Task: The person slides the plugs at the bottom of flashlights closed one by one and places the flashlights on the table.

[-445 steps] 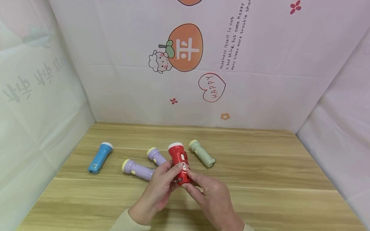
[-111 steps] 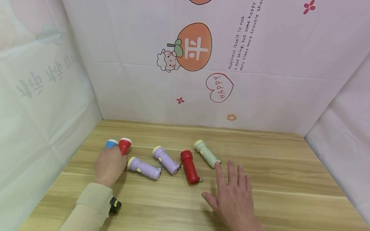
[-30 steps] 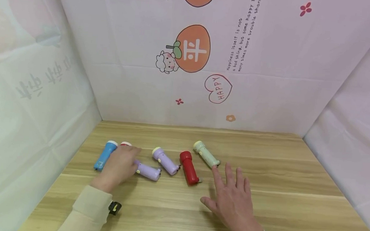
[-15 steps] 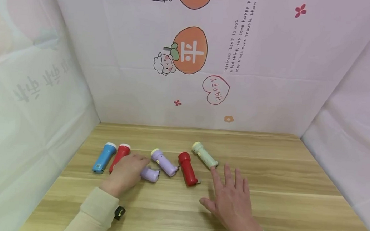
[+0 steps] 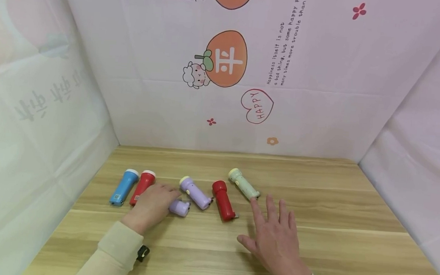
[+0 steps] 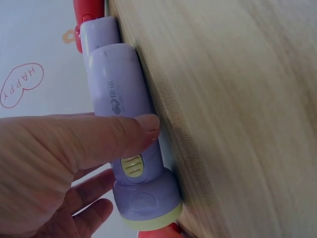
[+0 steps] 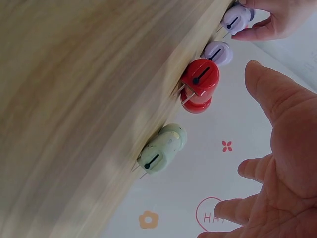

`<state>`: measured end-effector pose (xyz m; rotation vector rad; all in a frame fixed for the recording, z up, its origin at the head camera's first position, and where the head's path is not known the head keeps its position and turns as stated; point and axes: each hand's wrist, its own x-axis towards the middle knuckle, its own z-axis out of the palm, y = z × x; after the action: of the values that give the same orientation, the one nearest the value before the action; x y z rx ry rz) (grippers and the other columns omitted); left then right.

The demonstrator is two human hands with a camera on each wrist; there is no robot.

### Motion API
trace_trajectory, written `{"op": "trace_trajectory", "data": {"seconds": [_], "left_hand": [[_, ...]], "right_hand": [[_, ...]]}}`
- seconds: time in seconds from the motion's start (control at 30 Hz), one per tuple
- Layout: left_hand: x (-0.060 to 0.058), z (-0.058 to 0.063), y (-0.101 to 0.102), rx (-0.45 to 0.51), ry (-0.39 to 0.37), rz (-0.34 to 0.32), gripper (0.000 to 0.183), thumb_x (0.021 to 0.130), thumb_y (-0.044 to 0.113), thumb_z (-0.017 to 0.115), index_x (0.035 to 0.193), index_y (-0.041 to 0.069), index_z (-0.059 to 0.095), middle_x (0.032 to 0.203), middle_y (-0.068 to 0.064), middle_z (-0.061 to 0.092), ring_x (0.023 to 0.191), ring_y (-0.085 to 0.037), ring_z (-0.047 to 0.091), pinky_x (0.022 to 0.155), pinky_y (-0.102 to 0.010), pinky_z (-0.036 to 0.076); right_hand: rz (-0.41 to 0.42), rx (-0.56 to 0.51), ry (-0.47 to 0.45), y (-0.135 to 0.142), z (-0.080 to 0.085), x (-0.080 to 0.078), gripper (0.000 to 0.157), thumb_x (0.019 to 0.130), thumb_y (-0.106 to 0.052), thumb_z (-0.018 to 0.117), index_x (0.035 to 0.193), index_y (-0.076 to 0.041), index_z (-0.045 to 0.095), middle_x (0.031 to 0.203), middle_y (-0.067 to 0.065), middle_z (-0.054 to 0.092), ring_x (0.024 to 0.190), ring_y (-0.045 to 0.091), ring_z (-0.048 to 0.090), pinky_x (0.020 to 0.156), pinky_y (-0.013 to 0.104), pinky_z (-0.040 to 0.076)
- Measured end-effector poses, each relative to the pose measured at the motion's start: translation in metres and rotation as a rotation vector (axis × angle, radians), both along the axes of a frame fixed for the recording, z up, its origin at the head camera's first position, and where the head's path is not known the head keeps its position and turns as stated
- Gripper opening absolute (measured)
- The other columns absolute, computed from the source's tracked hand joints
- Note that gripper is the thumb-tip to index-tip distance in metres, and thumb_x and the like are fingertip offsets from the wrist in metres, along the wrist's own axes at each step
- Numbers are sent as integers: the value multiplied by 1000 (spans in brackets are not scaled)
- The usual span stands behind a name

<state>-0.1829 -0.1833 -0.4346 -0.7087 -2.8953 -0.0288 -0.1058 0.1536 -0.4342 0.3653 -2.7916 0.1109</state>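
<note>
My left hand (image 5: 154, 207) grips a lilac flashlight (image 5: 179, 208) lying on the table, its front end hidden under the hand in the head view. In the left wrist view the thumb (image 6: 119, 136) lies across the flashlight's body beside a yellow switch, with fingers on the far side. My right hand (image 5: 275, 241) is spread with straight fingers and holds nothing. Its index fingertip is close to the tail of a pale green flashlight (image 5: 244, 186); whether they touch I cannot tell.
Left of the left hand lie a red flashlight (image 5: 144, 185) and a blue flashlight (image 5: 123, 187). Between the hands lie a second lilac flashlight (image 5: 197, 194) and another red flashlight (image 5: 223, 201). White printed cloth (image 5: 160, 112) walls the wooden table (image 5: 316, 191) at back and sides.
Earlier both hands held a red flashlight; later the left hand set one red flashlight beside the blue one. It has since moved right onto the lilac flashlight. The right hand has stayed spread lately.
</note>
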Motion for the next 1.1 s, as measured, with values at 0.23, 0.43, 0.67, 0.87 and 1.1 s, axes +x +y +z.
{"op": "trace_trajectory", "data": {"seconds": [0.23, 0.43, 0.67, 0.87, 1.1], "left_hand": [[1, -2, 1, 0, -7, -16, 34, 85, 0, 80, 117, 11, 76, 118, -7, 76, 115, -33, 67, 106, -49, 50], [0, -4, 1, -11, 1, -22, 35, 84, -4, 77, 114, 13, 77, 116, -4, 77, 114, -31, 68, 105, -48, 50], [-2, -5, 2, -50, -4, -22, 32, 84, -2, 80, 111, 16, 78, 112, -3, 78, 107, -29, 70, 99, -46, 54], [-3, -5, 3, -69, 24, -34, 28, 83, -1, 79, 101, 19, 77, 102, 1, 79, 91, -24, 70, 87, -43, 55], [-3, -6, 3, -69, 29, -35, 27, 82, -1, 80, 98, 20, 76, 98, 2, 79, 88, -23, 70, 84, -41, 55]], "right_hand": [[6, -2, 13, 1, -1, 0, 100, 80, -68, 78, 157, -14, 46, 156, 31, 44, 140, 60, 41, 110, 73, 37], [7, 2, 21, 1, -2, 0, 100, 79, -69, 78, 157, -14, 47, 155, 31, 45, 140, 60, 42, 109, 72, 38], [10, -12, 13, 0, -3, 0, 100, 80, -68, 78, 157, -14, 46, 156, 31, 44, 140, 60, 41, 110, 73, 37], [9, -15, 10, 0, -4, 0, 100, 80, -67, 79, 158, -14, 46, 157, 31, 43, 141, 60, 40, 110, 73, 37], [12, -8, 16, 1, -4, 0, 100, 79, -68, 78, 157, -14, 46, 157, 31, 43, 141, 60, 40, 110, 72, 38]]}}
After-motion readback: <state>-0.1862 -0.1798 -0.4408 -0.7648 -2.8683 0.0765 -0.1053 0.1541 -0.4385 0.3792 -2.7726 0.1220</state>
